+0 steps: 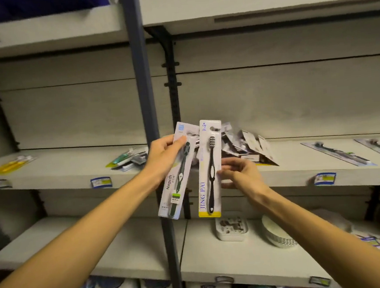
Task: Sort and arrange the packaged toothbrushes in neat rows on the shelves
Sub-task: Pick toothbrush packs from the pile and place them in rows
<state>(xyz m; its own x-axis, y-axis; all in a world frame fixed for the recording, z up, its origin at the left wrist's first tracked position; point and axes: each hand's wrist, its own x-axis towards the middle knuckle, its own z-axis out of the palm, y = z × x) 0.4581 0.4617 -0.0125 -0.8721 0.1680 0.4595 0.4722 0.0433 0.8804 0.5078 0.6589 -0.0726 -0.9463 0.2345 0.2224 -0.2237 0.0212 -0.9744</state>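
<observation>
Holding one pack each, both hands are raised in front of the middle shelf (302,177). The left hand (162,156) has its fingers curled round the upper left edge of the Niepoth pack (178,174), thumb pressed on the card's face near the brush head; the pack hangs tilted, its lower end swung left. The right hand (242,173) pinches the right edge of the Jing Pai pack (209,169) about halfway down, with its fingertips on the card; this pack stands nearly upright. The two packs lie side by side, their top corners close, their lower ends apart.

Behind them on the middle shelf sits a loose pile (244,146) of packs, partly hidden by the held cards. Farther right two packs (339,153) lie flat, side by side, the far one cut off at the frame edge. Bare shelf shows between the pile and those two. Left of the dark post (143,90), a teal pack (126,158) lies on a small heap, and a yellow pack (11,165) lies well apart at the far left, with open board between.

The lower shelf (129,252) carries a white stack (232,228) and a round item (277,235), both blurred. Price tags (324,178) on the shelf edges are too soft to read.
</observation>
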